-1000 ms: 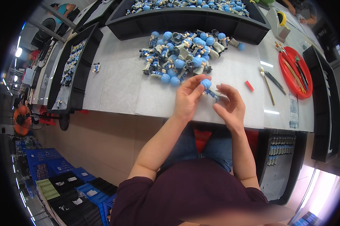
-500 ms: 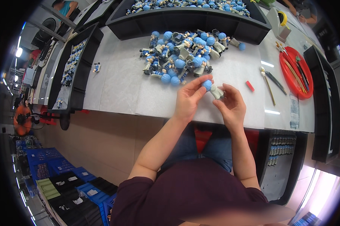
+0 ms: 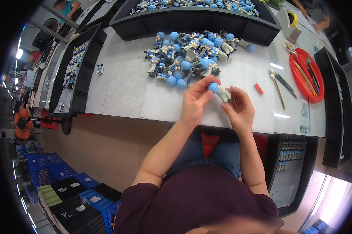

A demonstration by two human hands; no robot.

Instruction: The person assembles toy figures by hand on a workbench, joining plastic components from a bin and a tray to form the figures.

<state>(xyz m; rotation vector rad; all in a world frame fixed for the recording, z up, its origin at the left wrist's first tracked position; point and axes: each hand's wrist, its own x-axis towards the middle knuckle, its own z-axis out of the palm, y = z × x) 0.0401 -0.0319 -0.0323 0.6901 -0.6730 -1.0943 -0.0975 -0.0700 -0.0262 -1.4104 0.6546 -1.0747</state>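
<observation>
Between my two hands, just above the table's near part, is a small figurine (image 3: 223,94) with a round blue head and a pale cape-like body. The fingers of my left hand (image 3: 197,99) pinch it at the head. My right hand (image 3: 239,109) curls round the lower body, thumb and fingertips at its edge. The figurine lies tilted, head toward the left, and its front is hidden from view. Just beyond my hands spreads a heap of similar figurines (image 3: 187,58), blue-haired with pale and dark blue-striped bodies.
Behind the heap stands a large black bin (image 3: 195,23) full of figurines. A black tray (image 3: 82,74) is at the left, another (image 3: 291,179) low at the right. A red block (image 3: 258,89), brushes (image 3: 279,91) and a red oval dish (image 3: 320,99) lie to the right.
The figurine has shifted very slightly, its head tipping a little up and left. My hands keep nearly the same place and grip. At the far right, a co-worker's arm has moved.
</observation>
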